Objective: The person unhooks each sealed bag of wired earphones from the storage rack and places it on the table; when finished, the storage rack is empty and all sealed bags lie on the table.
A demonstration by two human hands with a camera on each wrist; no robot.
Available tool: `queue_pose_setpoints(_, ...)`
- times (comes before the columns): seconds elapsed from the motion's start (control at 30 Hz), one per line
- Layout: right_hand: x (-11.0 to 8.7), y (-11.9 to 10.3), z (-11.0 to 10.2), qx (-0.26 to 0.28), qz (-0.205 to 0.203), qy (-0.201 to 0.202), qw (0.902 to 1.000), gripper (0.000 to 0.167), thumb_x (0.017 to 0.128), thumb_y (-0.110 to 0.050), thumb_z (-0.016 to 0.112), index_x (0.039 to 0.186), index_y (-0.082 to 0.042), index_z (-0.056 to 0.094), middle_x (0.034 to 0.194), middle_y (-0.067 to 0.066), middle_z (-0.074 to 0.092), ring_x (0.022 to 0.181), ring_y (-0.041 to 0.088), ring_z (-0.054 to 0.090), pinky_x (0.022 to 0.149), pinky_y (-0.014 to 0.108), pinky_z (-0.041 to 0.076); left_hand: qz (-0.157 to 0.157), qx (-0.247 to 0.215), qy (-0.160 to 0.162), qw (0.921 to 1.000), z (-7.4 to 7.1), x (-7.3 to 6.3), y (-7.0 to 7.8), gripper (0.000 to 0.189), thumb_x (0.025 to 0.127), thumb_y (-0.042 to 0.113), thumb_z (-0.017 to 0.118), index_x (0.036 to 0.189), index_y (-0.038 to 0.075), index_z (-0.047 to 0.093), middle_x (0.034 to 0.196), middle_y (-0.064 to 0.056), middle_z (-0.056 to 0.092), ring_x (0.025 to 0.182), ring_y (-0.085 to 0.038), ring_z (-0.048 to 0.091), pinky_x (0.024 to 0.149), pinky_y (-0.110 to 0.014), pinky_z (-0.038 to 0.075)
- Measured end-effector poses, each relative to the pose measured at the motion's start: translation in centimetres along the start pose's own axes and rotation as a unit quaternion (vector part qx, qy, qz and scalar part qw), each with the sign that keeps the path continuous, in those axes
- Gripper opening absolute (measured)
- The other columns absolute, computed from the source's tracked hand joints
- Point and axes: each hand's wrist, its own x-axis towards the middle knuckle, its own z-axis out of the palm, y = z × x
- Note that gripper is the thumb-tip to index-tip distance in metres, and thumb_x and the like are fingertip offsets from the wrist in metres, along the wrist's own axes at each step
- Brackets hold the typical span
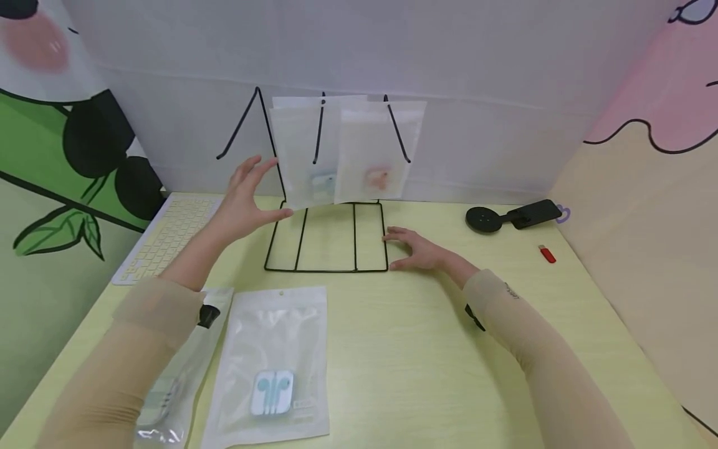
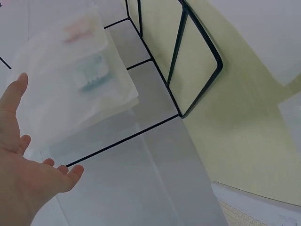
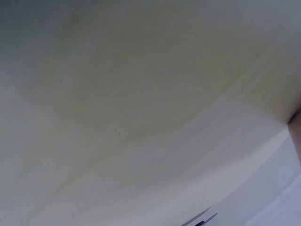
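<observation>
A black wire display rack [image 1: 326,270] stands at the back of the table, with three prongs slanting forward from its top. Two frosted pouches hang on it: the left pouch [image 1: 303,134] shows a pale blue item through its film, the right pouch [image 1: 387,134] a reddish one. Beside the left pouch and the rack's left upright, my left hand [image 1: 242,202] is raised with fingers spread, holding nothing. My right hand [image 1: 417,249] is at the right side of the rack's base, fingers loosely extended; whether they touch the wire I cannot tell. A pale blurred surface fills most of the right wrist view.
Nearer on the table lie a clear-front pouch [image 1: 280,337] with earphones [image 1: 272,392] and another pouch [image 1: 168,399] partly under my left sleeve. A white keyboard [image 1: 174,234] lies at left. At right are a black round-ended device [image 1: 483,219], a black phone-like slab [image 1: 535,214] and a red USB stick [image 1: 547,254].
</observation>
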Motion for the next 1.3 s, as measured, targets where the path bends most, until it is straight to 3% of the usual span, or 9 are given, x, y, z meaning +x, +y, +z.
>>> queue_pose_setpoints(0.27, 0.4, 0.9, -0.1, -0.025, -0.008, -0.011, 0.9996, 0.080, 0.078, -0.044, 0.075, 0.144, -0.018, 0.039, 0.158, 0.006, 0.015, 0.145, 0.028, 0.009, 0.115, 0.053, 0.009, 0.020, -0.047, 0.069, 0.9963, 1.1, 1.8, -1.0, 0.087, 0.080, 0.029, 0.076, 0.150, 0.021, 0.025, 0.156, -0.009, 0.010, 0.142, -0.030, 0.016, 0.107, -0.058, 0.026)
queue_pose_setpoints(0.6, 0.7, 0.4, 0.0, -0.035, -0.013, -0.019, 0.9991, 0.081, 0.078, -0.042, 0.075, 0.144, -0.014, 0.038, 0.157, 0.010, 0.016, 0.145, 0.030, 0.006, 0.115, 0.054, 0.008, 0.064, -0.100, 0.131, 0.9843, 2.2, 3.9, -2.6, 0.076, 0.079, 0.014, 0.077, 0.144, 0.019, 0.036, 0.148, -0.010, 0.022, 0.125, -0.032, 0.040, 0.092, -0.049, 0.044)
queue_pose_setpoints(0.87, 0.8, 0.3, 0.2, -0.025, -0.016, -0.018, 0.9994, 0.076, 0.080, -0.038, 0.074, 0.144, -0.016, 0.039, 0.157, 0.008, 0.016, 0.146, 0.027, 0.007, 0.116, 0.051, 0.008, 0.089, -0.125, 0.208, 0.9660, 3.7, 5.3, -3.0, 0.066, 0.079, 0.006, 0.075, 0.135, 0.015, 0.041, 0.135, -0.009, 0.035, 0.111, -0.029, 0.050, 0.083, -0.043, 0.046)
queue_pose_setpoints(0.93, 0.7, 0.3, 0.3, -0.024, -0.016, -0.018, 0.9994, 0.076, 0.080, -0.037, 0.074, 0.144, -0.015, 0.039, 0.157, 0.008, 0.016, 0.146, 0.028, 0.007, 0.116, 0.051, 0.008, 0.099, -0.126, 0.216, 0.9631, 4.1, 5.7, -2.9, 0.064, 0.079, 0.005, 0.075, 0.133, 0.014, 0.041, 0.134, -0.009, 0.037, 0.109, -0.028, 0.050, 0.082, -0.042, 0.046)
queue_pose_setpoints(1.1, 0.5, 0.1, 0.1, -0.020, -0.012, -0.014, 0.9996, 0.076, 0.081, -0.036, 0.075, 0.144, -0.015, 0.039, 0.157, 0.008, 0.016, 0.146, 0.027, 0.006, 0.116, 0.052, 0.008, 0.111, -0.113, 0.210, 0.9648, 5.1, 6.5, -2.4, 0.059, 0.080, 0.007, 0.075, 0.130, 0.014, 0.044, 0.133, -0.008, 0.039, 0.108, -0.024, 0.044, 0.080, -0.037, 0.045)
queue_pose_setpoints(1.3, 0.4, 0.1, -0.1, -0.011, -0.009, -0.015, 0.9998, 0.075, 0.081, -0.035, 0.075, 0.144, -0.015, 0.039, 0.158, 0.007, 0.016, 0.146, 0.026, 0.006, 0.116, 0.051, 0.008, 0.118, -0.105, 0.221, 0.9624, 5.9, 7.1, -2.1, 0.052, 0.079, 0.006, 0.075, 0.124, 0.013, 0.050, 0.129, -0.006, 0.045, 0.111, -0.020, 0.042, 0.075, -0.028, 0.035)
